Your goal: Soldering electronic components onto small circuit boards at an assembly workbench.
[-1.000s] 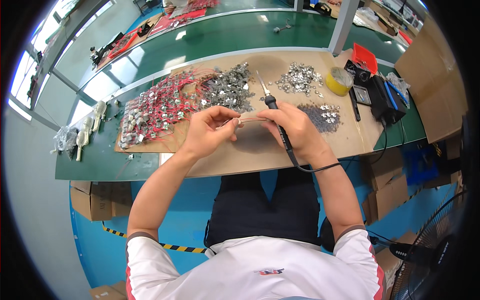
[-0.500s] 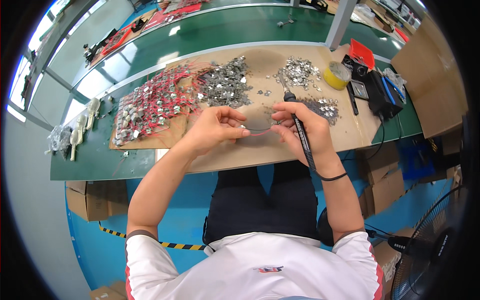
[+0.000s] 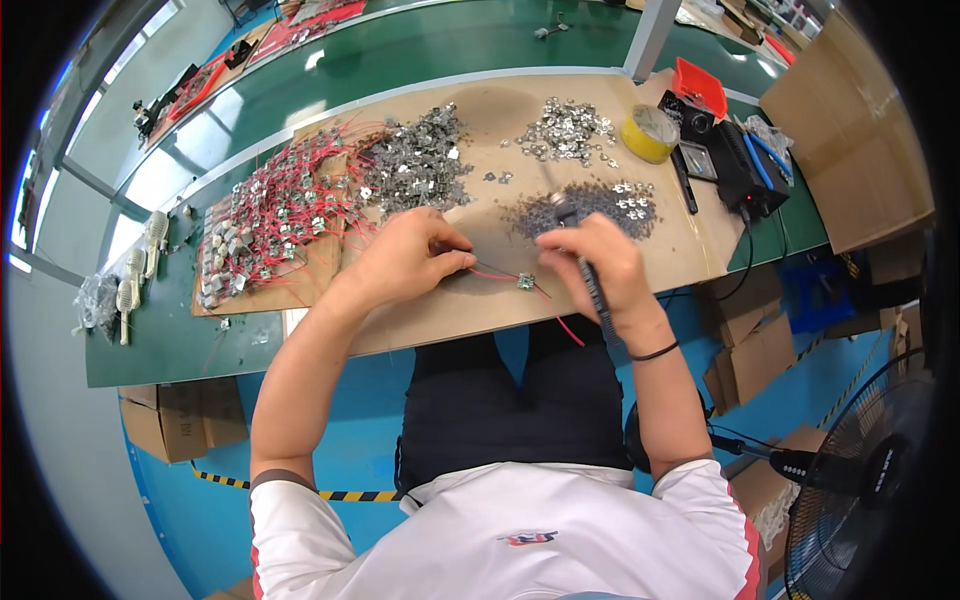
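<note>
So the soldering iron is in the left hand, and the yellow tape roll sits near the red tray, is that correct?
Not quite. The head view shows the soldering iron in the right hand; the left hand pinches thin wires. The yellow tape roll does sit near the red tray.

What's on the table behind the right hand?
Small dark parts and some silver ones show on the brown sheet beyond the right hand; whatever the hand covers is hidden.

Right hand (image 3: 605, 265) blurred, my soldering iron (image 3: 593, 292) too, tip smeared. Wires (image 3: 492, 275): far-left ends hidden in my left hand (image 3: 405, 258). Green board (image 3: 526, 282): parts too small to tell. Fan (image 3: 850, 475), near right, cut off by picture edge.
</note>
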Tool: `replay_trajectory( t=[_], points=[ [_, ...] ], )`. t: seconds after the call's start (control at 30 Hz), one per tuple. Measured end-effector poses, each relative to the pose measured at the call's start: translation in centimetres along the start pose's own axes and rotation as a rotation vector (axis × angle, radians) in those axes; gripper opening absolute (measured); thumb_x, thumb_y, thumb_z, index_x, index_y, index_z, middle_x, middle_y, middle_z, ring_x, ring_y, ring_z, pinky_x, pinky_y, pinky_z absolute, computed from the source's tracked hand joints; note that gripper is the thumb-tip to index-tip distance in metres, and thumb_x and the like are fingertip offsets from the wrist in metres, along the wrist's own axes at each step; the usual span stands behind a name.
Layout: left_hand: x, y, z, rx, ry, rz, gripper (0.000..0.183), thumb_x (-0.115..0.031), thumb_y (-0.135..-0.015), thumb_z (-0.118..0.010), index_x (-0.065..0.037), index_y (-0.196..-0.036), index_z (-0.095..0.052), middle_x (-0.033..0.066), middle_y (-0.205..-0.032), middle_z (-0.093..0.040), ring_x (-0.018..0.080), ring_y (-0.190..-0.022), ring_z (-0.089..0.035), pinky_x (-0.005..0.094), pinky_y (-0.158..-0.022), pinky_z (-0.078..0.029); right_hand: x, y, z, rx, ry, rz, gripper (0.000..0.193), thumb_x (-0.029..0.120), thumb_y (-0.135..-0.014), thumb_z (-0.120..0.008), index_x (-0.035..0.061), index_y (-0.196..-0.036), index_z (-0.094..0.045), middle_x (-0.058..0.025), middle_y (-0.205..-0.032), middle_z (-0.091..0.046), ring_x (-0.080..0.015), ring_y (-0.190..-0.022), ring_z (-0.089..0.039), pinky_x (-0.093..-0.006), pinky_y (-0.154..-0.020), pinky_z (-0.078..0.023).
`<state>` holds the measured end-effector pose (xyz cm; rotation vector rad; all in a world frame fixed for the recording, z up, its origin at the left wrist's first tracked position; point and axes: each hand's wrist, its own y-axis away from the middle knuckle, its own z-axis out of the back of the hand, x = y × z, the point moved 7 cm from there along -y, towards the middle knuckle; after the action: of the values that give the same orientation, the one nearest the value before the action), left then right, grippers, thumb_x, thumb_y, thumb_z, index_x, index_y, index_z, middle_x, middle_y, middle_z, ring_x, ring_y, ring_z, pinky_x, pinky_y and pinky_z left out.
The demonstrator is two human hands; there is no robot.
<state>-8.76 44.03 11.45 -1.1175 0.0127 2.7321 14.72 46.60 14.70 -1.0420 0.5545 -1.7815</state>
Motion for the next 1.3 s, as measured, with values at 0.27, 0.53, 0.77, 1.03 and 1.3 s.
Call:
replay_trajectory(
  t=[0.27, 0.53, 0.77, 1.03, 1.3],
  points=[
    [-2.3, -1.2, 2.1, -0.133, 0.098, 0.011, 0.035, -0.021, -0.09, -0.083, 0.002, -0.115, -0.073, 0.0111, -0.088, -0.071, 0.0165, -0.075, -0.065, 0.034, -0.069, -0.054, -3.8, 0.0, 1.2, -0.013, 0.093, -0.146, 0.033, -0.007, -0.078, -0.082, 0.0047, -0.108, -0.073, -0.009, -0.088, -0.074, -0.0245, -0.081, -0.07, -0.0354, -0.074, -0.056],
    [-5.1, -5.4, 2.5, -0.404, 0.313, -0.123, 0.021, -0.012, -0.09, -0.078, 0.004, -0.094, -0.066, 0.0092, -0.071, -0.067, 0.0139, -0.063, -0.062, 0.0306, -0.061, -0.052, -4.0, -0.1, 0.6, -0.007, 0.068, -0.169, 0.031, -0.008, -0.08, -0.081, 0.0045, -0.108, -0.073, -0.0099, -0.087, -0.074, -0.0252, -0.08, -0.071, -0.0349, -0.073, -0.056],
    [-2.8, -6.4, -0.1, -0.253, 0.308, -0.115, 0.009, -0.004, -0.088, -0.072, 0.0, -0.085, -0.064, -0.0026, -0.073, -0.06, 0.0037, -0.065, -0.05, 0.0232, -0.059, -0.042, -3.4, -1.6, -1.8, 0.049, 0.014, -0.073, 0.028, -0.007, -0.081, -0.081, 0.0036, -0.106, -0.073, -0.011, -0.091, -0.074, -0.0266, -0.078, -0.069, -0.0364, -0.071, -0.056],
    [-2.8, -5.9, -0.3, -0.262, 0.168, -0.024, 0.012, -0.011, -0.078, -0.07, 0.0, -0.082, -0.072, 0.0135, -0.071, -0.069, 0.0258, -0.066, -0.069, 0.0371, -0.067, -0.056, -3.7, -1.8, -2.2, 0.038, 0.061, -0.065, 0.03, -0.01, -0.078, -0.082, 0.0023, -0.105, -0.074, -0.0112, -0.089, -0.073, -0.0274, -0.077, -0.067, -0.0363, -0.07, -0.055],
    [-2.4, -5.9, -1.0, -0.235, 0.044, -0.062, 0.012, -0.011, -0.077, -0.068, -0.002, -0.08, -0.074, 0.0176, -0.077, -0.073, 0.037, -0.076, -0.074, 0.0444, -0.074, -0.059, -4.3, 3.4, 0.6, -0.18, -0.31, -0.589, 0.041, 0.011, -0.106, -0.066, -0.0038, -0.142, -0.056, -0.0108, -0.097, -0.078, -0.0141, -0.078, -0.07, -0.0281, -0.075, -0.059]
  ],
)
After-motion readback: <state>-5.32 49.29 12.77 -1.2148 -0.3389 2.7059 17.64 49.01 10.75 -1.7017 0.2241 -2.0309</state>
